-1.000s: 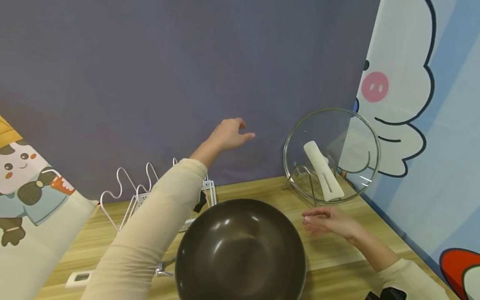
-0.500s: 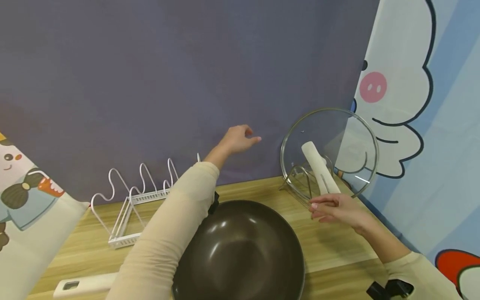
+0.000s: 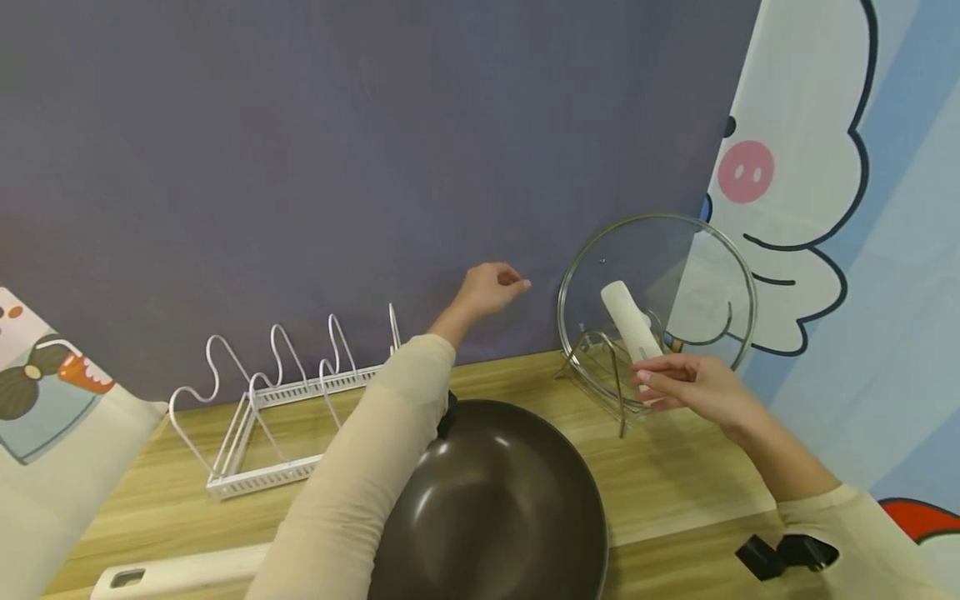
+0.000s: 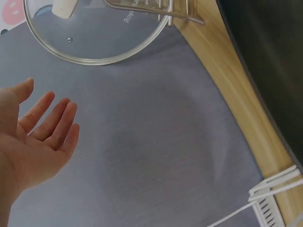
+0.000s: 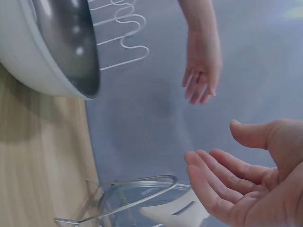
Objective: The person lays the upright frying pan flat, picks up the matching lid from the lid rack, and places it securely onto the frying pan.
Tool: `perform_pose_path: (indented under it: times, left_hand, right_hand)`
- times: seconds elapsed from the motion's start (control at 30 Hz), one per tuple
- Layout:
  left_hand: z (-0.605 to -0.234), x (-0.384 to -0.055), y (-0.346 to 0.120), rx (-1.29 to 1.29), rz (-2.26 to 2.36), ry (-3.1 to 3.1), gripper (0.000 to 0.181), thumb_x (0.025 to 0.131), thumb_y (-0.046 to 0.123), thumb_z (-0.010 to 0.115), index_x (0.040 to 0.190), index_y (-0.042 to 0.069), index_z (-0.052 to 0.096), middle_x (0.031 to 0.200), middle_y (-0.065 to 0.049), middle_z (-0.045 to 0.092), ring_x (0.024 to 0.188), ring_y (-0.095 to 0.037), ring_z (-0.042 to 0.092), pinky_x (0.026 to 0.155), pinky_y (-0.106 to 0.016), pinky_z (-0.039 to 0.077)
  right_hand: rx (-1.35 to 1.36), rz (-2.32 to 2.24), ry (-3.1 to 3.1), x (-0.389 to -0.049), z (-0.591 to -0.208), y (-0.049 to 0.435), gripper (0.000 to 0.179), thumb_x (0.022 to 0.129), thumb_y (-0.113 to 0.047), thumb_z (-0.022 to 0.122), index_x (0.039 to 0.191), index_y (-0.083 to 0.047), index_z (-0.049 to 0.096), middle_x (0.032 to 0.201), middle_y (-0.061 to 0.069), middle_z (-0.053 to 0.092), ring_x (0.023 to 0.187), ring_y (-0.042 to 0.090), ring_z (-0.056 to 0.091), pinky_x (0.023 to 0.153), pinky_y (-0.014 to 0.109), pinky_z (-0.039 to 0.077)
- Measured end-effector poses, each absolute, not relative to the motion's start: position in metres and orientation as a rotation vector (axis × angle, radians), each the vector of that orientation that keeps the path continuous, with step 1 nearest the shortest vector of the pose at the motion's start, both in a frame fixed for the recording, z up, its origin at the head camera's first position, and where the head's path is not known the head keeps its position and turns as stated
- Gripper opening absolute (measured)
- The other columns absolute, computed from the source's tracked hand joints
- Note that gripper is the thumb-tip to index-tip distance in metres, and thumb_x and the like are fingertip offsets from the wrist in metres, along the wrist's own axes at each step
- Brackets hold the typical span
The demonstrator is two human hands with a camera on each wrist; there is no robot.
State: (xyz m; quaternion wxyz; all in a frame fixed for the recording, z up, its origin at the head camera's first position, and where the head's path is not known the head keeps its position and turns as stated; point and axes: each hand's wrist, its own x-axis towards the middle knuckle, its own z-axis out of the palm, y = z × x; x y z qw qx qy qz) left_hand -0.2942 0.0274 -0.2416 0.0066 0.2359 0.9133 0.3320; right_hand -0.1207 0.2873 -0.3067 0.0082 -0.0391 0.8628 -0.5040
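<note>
My left hand is in the air in front of the grey backdrop, fingers loosely bent around nothing. The right hand, also holding nothing, hovers before the lower part of a glass lid. That lid leans upright in a metal wire stand, its long white handle facing me and partly covered by the right fingers in the head view. In the right wrist view the fingers are apart from the stand. A dark wok sits in front, its white handle partly hidden by the left sleeve.
A white wire rack with several looped dividers stands on the wooden table at left. The grey backdrop rises behind, and a cartoon-printed wall borders the right side.
Both hands have moved right; the left has also lowered a little while the right has risen toward the lid. More of the white rack shows from behind the left sleeve.
</note>
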Motion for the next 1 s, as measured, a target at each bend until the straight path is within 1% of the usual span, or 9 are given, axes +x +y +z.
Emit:
perform_pose_path:
  times: [0.1, 0.27, 0.47, 0.53, 0.63, 0.73, 0.8, 0.87, 1.0]
  left_hand:
    - [-0.248, -0.296, 0.032, 0.706, 1.087, 2.828, 0.039, 0.096, 0.041, 0.054, 0.120, 0.012, 0.062, 0.130, -0.009, 0.060, 0.123, -0.026, 0.055, 0.101, -0.041, 0.047]
    - [-0.258, -0.298, 0.040, 0.652, 1.227, 2.717, 0.042, 0.096, 0.043, 0.054, 0.124, 0.012, 0.060, 0.130, -0.008, 0.062, 0.116, -0.024, 0.061, 0.100, -0.039, 0.049]
    - [-0.267, -0.297, 0.052, 0.619, 1.314, 2.637, 0.042, 0.095, 0.042, 0.055, 0.123, 0.011, 0.061, 0.125, -0.008, 0.064, 0.111, -0.024, 0.063, 0.100, -0.040, 0.049]
    - [-0.270, -0.296, 0.056, 0.599, 1.355, 2.608, 0.042, 0.095, 0.042, 0.056, 0.122, 0.011, 0.062, 0.124, -0.009, 0.065, 0.112, -0.025, 0.063, 0.101, -0.041, 0.049]
    - [-0.274, -0.295, 0.061, 0.569, 1.390, 2.580, 0.041, 0.095, 0.041, 0.056, 0.123, 0.011, 0.062, 0.124, -0.009, 0.065, 0.113, -0.025, 0.063, 0.102, -0.041, 0.048]
    - [-0.279, -0.295, 0.067, 0.532, 1.399, 2.550, 0.042, 0.095, 0.042, 0.056, 0.124, 0.012, 0.061, 0.123, -0.009, 0.066, 0.115, -0.026, 0.062, 0.103, -0.042, 0.047]
    - [-0.282, -0.294, 0.070, 0.493, 1.404, 2.522, 0.045, 0.095, 0.043, 0.056, 0.127, 0.011, 0.060, 0.124, -0.011, 0.066, 0.117, -0.027, 0.061, 0.105, -0.043, 0.045]
    - [-0.284, -0.294, 0.073, 0.447, 1.421, 2.478, 0.048, 0.094, 0.042, 0.057, 0.129, 0.010, 0.058, 0.127, -0.012, 0.064, 0.119, -0.027, 0.060, 0.107, -0.043, 0.044]
    - [-0.287, -0.291, 0.078, 0.364, 1.474, 2.387, 0.050, 0.094, 0.039, 0.059, 0.131, 0.005, 0.057, 0.129, -0.013, 0.062, 0.118, -0.026, 0.060, 0.105, -0.040, 0.045]
  right_hand:
    - [-0.120, -1.568, 2.724, -0.121, -0.302, 0.290, 0.051, 0.097, -0.030, 0.056, 0.133, 0.006, 0.050, 0.122, 0.019, 0.066, 0.089, 0.005, 0.071, 0.077, 0.029, 0.059]
    - [-0.141, -1.554, 2.764, -0.124, -0.294, 0.294, 0.052, 0.099, -0.031, 0.053, 0.133, 0.008, 0.049, 0.125, 0.025, 0.063, 0.089, 0.002, 0.070, 0.079, 0.033, 0.059]
    - [-0.082, -1.477, 2.857, -0.125, -0.290, 0.298, 0.052, 0.099, -0.035, 0.051, 0.134, 0.004, 0.050, 0.128, 0.027, 0.059, 0.089, -0.009, 0.065, 0.080, 0.030, 0.058]
    - [-0.051, -1.436, 2.906, -0.124, -0.289, 0.299, 0.052, 0.099, -0.035, 0.051, 0.133, 0.003, 0.051, 0.129, 0.027, 0.059, 0.089, -0.008, 0.065, 0.081, 0.031, 0.058]
    - [0.023, -1.356, 2.988, -0.125, -0.288, 0.301, 0.052, 0.098, -0.038, 0.052, 0.131, 0.001, 0.054, 0.128, 0.025, 0.060, 0.093, 0.005, 0.068, 0.081, 0.033, 0.058]
    - [0.088, -1.261, 3.071, -0.125, -0.288, 0.302, 0.052, 0.097, -0.041, 0.052, 0.129, 0.000, 0.057, 0.126, 0.026, 0.061, 0.099, 0.026, 0.069, 0.083, 0.041, 0.056]
    - [0.129, -1.191, 3.124, -0.124, -0.288, 0.303, 0.053, 0.097, -0.044, 0.051, 0.128, -0.002, 0.058, 0.125, 0.025, 0.062, 0.105, 0.036, 0.066, 0.085, 0.047, 0.054]
    - [0.145, -1.145, 3.160, -0.124, -0.290, 0.303, 0.052, 0.097, -0.044, 0.051, 0.128, -0.003, 0.059, 0.125, 0.026, 0.062, 0.109, 0.040, 0.062, 0.085, 0.051, 0.052]
    - [0.137, -1.061, 3.211, -0.125, -0.293, 0.303, 0.051, 0.097, -0.042, 0.053, 0.126, -0.001, 0.060, 0.123, 0.026, 0.063, 0.110, 0.042, 0.061, 0.084, 0.051, 0.053]
